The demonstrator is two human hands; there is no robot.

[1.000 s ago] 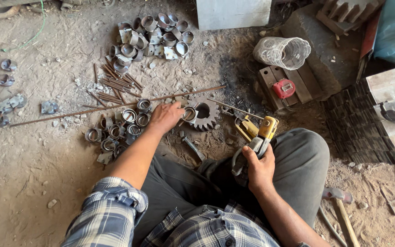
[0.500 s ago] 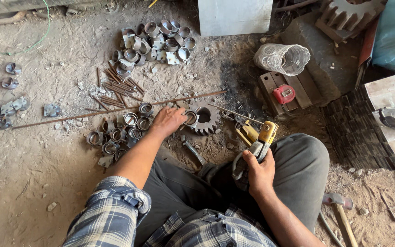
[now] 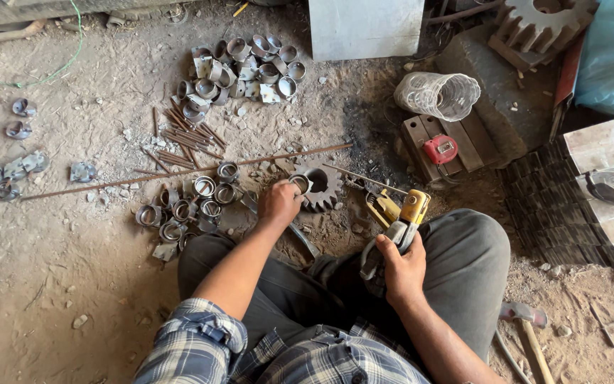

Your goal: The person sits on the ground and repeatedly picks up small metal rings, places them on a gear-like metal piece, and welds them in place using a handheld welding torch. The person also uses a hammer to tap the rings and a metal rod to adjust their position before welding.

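Gear wheel [image 3: 321, 186] lies flat on dirt floor [image 3: 72, 284], just ahead of the seated person's knees. Welding holder [image 3: 401, 226], yellow and grey, sits right of gear, right hand [image 3: 403, 269] wrapped closed around its grip. Left hand [image 3: 278, 204] at gear's left edge, fingers pinching small metal ring [image 3: 300, 183] against it. More rings [image 3: 186, 210] heaped left of gear.
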